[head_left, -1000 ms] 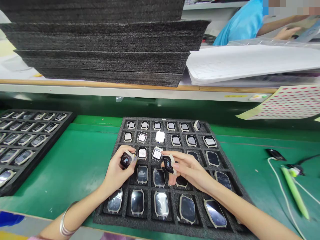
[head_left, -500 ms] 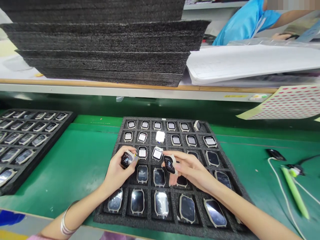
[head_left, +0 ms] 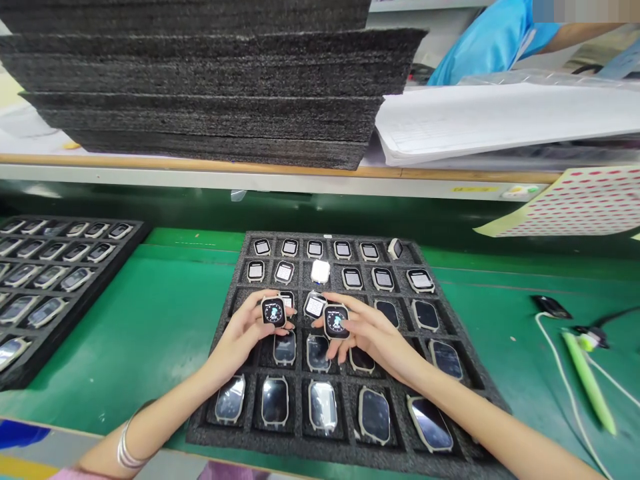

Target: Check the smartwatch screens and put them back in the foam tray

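Above the black tray (head_left: 270,445), we find two pale-framed watches (head_left: 273,310), dark faces lit; our left hand (head_left: 245,328) and right hand (head_left: 373,331), angled inward, pinch one each between thumb and fingers.

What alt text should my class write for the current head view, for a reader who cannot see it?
A person's left hand and right hand each hold a lit smartwatch over a black foam tray of watches. A second tray lies left on the green table; a foam stack stands behind.
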Available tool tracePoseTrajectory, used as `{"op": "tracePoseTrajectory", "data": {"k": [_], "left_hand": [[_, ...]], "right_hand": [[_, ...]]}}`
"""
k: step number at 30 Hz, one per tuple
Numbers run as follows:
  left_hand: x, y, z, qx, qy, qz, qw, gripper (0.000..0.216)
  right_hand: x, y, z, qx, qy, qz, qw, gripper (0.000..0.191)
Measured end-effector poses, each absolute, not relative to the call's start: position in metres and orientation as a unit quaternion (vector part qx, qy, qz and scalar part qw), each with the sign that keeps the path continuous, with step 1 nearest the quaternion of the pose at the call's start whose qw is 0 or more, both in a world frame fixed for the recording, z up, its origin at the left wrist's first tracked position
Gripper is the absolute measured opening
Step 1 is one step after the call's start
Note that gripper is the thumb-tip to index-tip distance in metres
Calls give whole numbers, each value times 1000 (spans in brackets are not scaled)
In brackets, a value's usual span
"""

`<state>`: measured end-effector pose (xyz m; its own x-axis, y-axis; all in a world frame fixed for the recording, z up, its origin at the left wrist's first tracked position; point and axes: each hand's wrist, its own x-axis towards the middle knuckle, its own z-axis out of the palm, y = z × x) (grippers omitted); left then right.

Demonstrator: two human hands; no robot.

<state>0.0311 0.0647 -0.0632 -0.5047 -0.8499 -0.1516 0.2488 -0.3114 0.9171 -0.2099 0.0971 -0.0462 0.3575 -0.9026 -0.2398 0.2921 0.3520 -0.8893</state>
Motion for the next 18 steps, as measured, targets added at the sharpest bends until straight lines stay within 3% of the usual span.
{"op": "tracePoseTrajectory", "data": {"k": [18], "left_hand": [[31, 66, -62, 357, -512, -695, 356, 29]], "right_hand": [[-210, 102, -54, -461, 381, -404, 692, 41]]}}
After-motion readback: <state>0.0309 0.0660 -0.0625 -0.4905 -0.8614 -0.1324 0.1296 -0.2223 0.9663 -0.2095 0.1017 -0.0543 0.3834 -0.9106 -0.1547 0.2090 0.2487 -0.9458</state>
